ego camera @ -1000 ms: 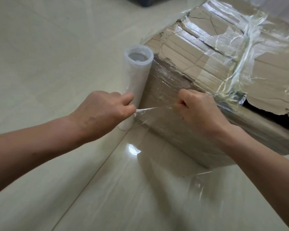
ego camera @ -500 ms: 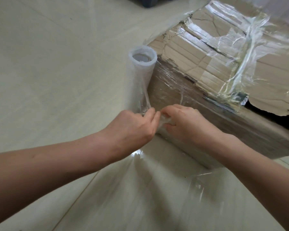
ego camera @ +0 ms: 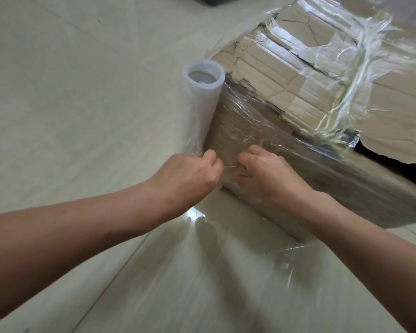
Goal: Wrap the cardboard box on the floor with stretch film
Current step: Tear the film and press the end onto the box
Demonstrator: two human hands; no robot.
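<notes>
A worn cardboard box (ego camera: 322,97) lies on the floor at the right, its top and near side covered with clear stretch film (ego camera: 250,138). A white roll of stretch film (ego camera: 199,102) stands upright against the box's near left corner. My left hand (ego camera: 190,176) and my right hand (ego camera: 267,174) are close together at the foot of that corner. Both pinch a thin stretched strand of film between them. The fingertips are partly hidden by the bunched film.
Pale glossy floor tiles (ego camera: 70,104) spread to the left and toward me. A loose sheet of clear film (ego camera: 286,265) lies on the floor below my right arm. A dark object (ego camera: 214,0) sits at the top edge.
My hands, a hand's width apart with a film strand taut between them a second ago, have come together low at the box corner. The roll stays upright.
</notes>
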